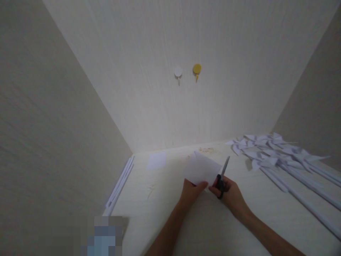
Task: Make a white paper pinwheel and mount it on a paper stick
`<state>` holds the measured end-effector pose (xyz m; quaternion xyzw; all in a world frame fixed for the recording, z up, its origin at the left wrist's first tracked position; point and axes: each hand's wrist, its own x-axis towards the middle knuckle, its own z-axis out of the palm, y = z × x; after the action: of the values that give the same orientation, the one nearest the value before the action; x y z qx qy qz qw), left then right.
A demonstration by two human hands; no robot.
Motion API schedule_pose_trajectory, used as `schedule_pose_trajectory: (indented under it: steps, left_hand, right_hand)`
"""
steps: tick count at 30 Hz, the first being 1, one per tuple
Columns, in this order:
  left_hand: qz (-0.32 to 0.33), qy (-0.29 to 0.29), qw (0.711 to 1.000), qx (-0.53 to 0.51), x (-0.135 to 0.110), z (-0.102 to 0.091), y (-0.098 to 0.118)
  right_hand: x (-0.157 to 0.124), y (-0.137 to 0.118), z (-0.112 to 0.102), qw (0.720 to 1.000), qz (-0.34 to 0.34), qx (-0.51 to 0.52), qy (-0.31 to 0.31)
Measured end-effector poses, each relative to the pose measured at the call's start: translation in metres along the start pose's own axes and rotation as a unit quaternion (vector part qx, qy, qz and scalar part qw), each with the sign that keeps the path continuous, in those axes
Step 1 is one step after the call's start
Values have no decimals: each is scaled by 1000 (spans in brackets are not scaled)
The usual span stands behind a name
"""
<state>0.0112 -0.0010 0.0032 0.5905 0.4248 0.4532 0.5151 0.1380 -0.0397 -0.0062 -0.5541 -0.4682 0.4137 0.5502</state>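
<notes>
A square sheet of white paper (pixel 201 169) is held above the pale surface, one corner pointing away from me. My left hand (pixel 192 190) grips its near left edge, thumb on top. In my right hand (pixel 231 192) is a pair of scissors (pixel 221 183) with black handles, blades pointing up and away and seemingly together. My right fingertips are close to the paper's near right corner; whether they also pinch it I cannot tell.
Several paper pinwheels (pixel 266 145) with long rolled paper sticks (pixel 301 199) lie at right. More rolled paper sticks (pixel 121 183) rest along the left wall. Another paper sheet (pixel 156 160) lies at back left. A white hook (pixel 178 73) and a yellow hook (pixel 196 69) are on the back wall.
</notes>
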Motion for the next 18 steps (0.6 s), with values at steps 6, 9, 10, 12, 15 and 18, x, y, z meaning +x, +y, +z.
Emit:
schedule_pose_trajectory:
  steps: [6, 9, 10, 12, 15, 18]
  left_hand:
    - [-24, 17, 1000, -3, 2, 1, -1]
    - [-14, 14, 1000, -11, 2, 1, 0]
    - [-11, 11, 1000, -13, 1, 1, 1]
    - [-12, 9, 1000, -14, 1, 1, 2]
    - [-10, 8, 1000, -13, 0, 0, 3]
    - [1, 3, 1000, -15, 0, -1, 2]
  right_hand:
    - [1, 6, -1, 1000, -4, 12, -11]
    - [2, 5, -2, 1000, -8, 16, -15]
    - [2, 5, -2, 1000, -7, 16, -16]
    - [1, 3, -1, 1000, -6, 12, -16]
    - [0, 4, -1, 1000, -5, 7, -17]
    - [1, 5, -1, 1000, -5, 8, -21]
